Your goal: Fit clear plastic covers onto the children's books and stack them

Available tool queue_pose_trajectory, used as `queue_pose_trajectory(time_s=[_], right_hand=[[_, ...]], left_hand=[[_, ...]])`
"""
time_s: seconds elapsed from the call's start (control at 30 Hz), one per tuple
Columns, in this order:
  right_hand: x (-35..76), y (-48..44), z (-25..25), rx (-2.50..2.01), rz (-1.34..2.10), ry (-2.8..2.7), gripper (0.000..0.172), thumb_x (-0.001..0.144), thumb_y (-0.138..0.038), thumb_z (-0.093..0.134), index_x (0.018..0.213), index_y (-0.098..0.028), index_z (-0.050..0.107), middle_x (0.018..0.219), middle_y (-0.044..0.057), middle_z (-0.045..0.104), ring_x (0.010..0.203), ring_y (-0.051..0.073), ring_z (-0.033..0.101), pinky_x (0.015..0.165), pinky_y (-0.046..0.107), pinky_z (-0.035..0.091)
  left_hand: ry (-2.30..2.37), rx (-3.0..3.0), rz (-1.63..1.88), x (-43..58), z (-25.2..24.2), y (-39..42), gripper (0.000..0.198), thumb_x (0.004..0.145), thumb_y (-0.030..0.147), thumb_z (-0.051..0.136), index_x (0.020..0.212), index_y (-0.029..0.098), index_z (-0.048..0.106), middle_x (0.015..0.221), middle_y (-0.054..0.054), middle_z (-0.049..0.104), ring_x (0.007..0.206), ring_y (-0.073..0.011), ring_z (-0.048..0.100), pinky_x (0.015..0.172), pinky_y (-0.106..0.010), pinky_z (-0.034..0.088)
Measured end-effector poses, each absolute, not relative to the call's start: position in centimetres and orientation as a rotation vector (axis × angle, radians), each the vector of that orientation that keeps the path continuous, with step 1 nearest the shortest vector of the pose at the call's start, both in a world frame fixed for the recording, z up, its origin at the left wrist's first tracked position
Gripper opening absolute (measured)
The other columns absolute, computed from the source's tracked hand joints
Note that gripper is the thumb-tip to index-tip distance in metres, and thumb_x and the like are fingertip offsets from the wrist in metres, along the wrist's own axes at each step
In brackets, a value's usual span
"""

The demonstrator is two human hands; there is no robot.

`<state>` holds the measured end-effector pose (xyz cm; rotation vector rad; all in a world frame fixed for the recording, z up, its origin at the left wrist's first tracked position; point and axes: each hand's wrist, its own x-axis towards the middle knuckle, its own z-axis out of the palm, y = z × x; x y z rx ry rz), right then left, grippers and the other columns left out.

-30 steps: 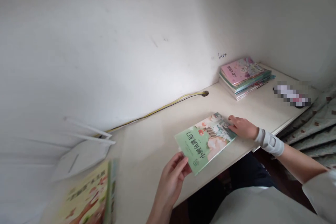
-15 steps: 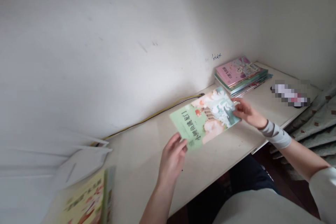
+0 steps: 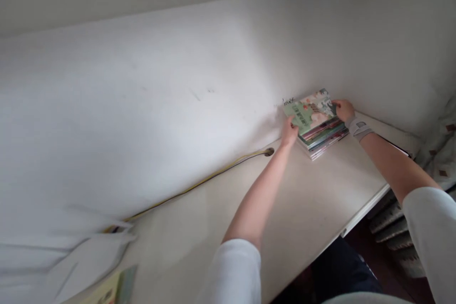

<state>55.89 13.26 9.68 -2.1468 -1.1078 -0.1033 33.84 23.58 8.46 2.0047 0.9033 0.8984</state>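
A thin green picture book (image 3: pixel 310 110) lies on top of a stack of books (image 3: pixel 322 137) at the far right of the white desk (image 3: pixel 292 204), against the wall. My left hand (image 3: pixel 289 132) grips the green book's near left edge. My right hand (image 3: pixel 344 109), with a grey wristband, holds its far right edge. Both arms are stretched out over the desk.
A yellow cable (image 3: pixel 199 181) runs along the wall to a hole in the desk (image 3: pixel 269 152). A white router with antennas (image 3: pixel 87 259) and a second book pile (image 3: pixel 112 290) sit at the near left. Patterned fabric (image 3: pixel 440 156) hangs at the right.
Both hands carried the green book from the middle of the desk away to the right and set it on the stack by the wall. The camera tilted up.
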Motion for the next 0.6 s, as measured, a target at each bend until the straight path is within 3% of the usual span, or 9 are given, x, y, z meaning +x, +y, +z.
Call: queue_pose_trajectory(time_s=[0.13, 0.27, 0.37, 0.53, 0.6], right_hand=[[56.4, 13.7, 7.3, -2.3, -0.096, -1.112, 0.03, 0.086, -0.023, 0.043, 0.103, -0.015, 0.068, 0.109, 0.017, 0.064, 0.107, 0.027, 0.055, 0.093, 0.042, 0.04], [56.4, 13.8, 5.9, -2.39, -0.121, -1.106, 0.036, 0.09, -0.031, 0.039, 0.106, -0.013, 0.065, 0.111, 0.021, 0.06, 0.106, 0.031, 0.053, 0.087, 0.049, 0.041], [56.3, 13.5, 6.3, -2.419, -0.134, -1.136, 0.037, 0.09, -0.034, 0.039, 0.105, -0.012, 0.065, 0.107, 0.022, 0.06, 0.101, 0.031, 0.056, 0.084, 0.048, 0.042], [53.9, 12.8, 7.9, -2.344, -0.365, -1.188, 0.048, 0.092, -0.04, 0.039, 0.126, -0.009, 0.05, 0.136, 0.025, 0.04, 0.122, 0.033, 0.04, 0.096, 0.05, 0.032], [51.6, 12.6, 8.0, -2.2, -0.496, -1.278, 0.047, 0.091, -0.037, 0.04, 0.128, -0.01, 0.048, 0.137, 0.023, 0.039, 0.125, 0.031, 0.037, 0.1, 0.048, 0.029]], left_hand=[[1.012, 2.162, 0.802, 34.8, 6.4, 23.7, 0.043, 0.078, 0.012, 0.051, 0.121, 0.011, 0.057, 0.115, -0.015, 0.062, 0.111, -0.0257, 0.056, 0.099, -0.038, 0.039], [1.028, 2.263, 0.78, 35.0, 5.2, 23.7, 0.04, 0.086, 0.018, 0.044, 0.123, 0.008, 0.055, 0.131, -0.02, 0.051, 0.128, -0.0282, 0.041, 0.108, -0.041, 0.028], [1.004, 2.293, 0.754, 35.1, 5.3, 23.8, 0.039, 0.089, 0.021, 0.042, 0.124, 0.007, 0.054, 0.13, -0.021, 0.052, 0.128, -0.0284, 0.04, 0.107, -0.041, 0.028], [0.967, 2.288, 0.821, 31.8, 6.4, 23.2, 0.048, 0.092, 0.031, 0.039, 0.133, 0.006, 0.041, 0.133, -0.021, 0.048, 0.128, -0.0263, 0.04, 0.105, -0.038, 0.032], [0.974, 2.294, 0.851, 28.4, 6.4, 22.4, 0.047, 0.09, 0.03, 0.045, 0.132, 0.009, 0.044, 0.137, -0.019, 0.045, 0.128, -0.0251, 0.04, 0.106, -0.037, 0.032]])
